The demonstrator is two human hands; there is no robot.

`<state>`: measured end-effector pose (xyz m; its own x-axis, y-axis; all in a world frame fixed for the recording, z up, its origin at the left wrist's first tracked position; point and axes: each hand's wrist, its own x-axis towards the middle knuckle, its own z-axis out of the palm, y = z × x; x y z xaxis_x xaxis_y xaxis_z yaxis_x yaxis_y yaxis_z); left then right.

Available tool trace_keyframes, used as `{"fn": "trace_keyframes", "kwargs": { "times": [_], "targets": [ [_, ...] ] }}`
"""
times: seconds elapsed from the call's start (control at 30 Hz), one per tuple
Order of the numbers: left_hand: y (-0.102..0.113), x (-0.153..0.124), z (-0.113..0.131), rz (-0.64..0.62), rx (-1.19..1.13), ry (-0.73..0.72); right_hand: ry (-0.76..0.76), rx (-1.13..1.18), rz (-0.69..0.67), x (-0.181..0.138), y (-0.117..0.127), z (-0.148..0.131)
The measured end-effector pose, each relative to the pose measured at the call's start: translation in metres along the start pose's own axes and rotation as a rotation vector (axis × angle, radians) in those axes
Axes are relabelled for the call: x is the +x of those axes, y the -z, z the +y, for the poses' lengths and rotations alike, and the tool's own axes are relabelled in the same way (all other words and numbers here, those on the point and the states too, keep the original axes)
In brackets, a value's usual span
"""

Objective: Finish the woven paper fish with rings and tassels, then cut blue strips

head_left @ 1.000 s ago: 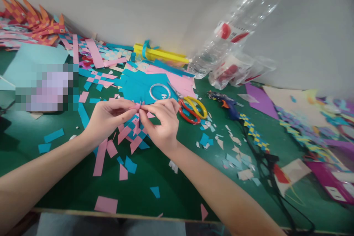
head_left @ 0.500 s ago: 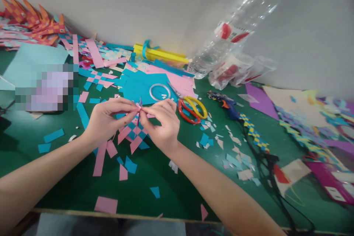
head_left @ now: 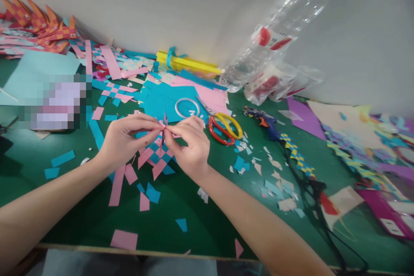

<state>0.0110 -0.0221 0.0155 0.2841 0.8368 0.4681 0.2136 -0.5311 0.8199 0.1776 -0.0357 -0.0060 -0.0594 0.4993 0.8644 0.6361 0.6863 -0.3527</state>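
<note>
My left hand (head_left: 124, 140) and my right hand (head_left: 190, 144) meet fingertip to fingertip over the green table (head_left: 80, 220). Both pinch the upper end of a pink and blue woven paper piece (head_left: 157, 155), which stands partly raised between them. Its loose pink strips fan out below onto the table. The pinched tip pokes up just above my fingers.
Red and yellow scissors (head_left: 225, 128) and a clear tape ring (head_left: 186, 107) lie just behind my hands. A glue gun (head_left: 265, 120) with a black cord lies to the right, a clear plastic bottle (head_left: 278, 34) leans on the wall. Paper scraps and woven pieces cover the table.
My fingers have shifted slightly on the woven piece and its pinched tip now stands up a little higher. My arms have stayed in place.
</note>
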Motion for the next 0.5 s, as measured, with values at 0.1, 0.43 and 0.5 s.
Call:
{"fn": "trace_keyframes", "kwargs": {
  "times": [0.1, 0.43, 0.5],
  "targets": [
    [-0.0004, 0.0003, 0.0003, -0.001, -0.024, 0.025, -0.008, 0.004, -0.007, 0.0006, -0.0004, 0.0],
    [-0.0012, 0.0004, -0.0011, 0.024, -0.055, 0.026, -0.026, 0.057, -0.026, -0.0007, 0.0015, 0.0004],
    [-0.0006, 0.0004, -0.0012, 0.019, -0.031, 0.011, -0.045, 0.06, -0.029, -0.0009, 0.0012, 0.0]
  ]
}}
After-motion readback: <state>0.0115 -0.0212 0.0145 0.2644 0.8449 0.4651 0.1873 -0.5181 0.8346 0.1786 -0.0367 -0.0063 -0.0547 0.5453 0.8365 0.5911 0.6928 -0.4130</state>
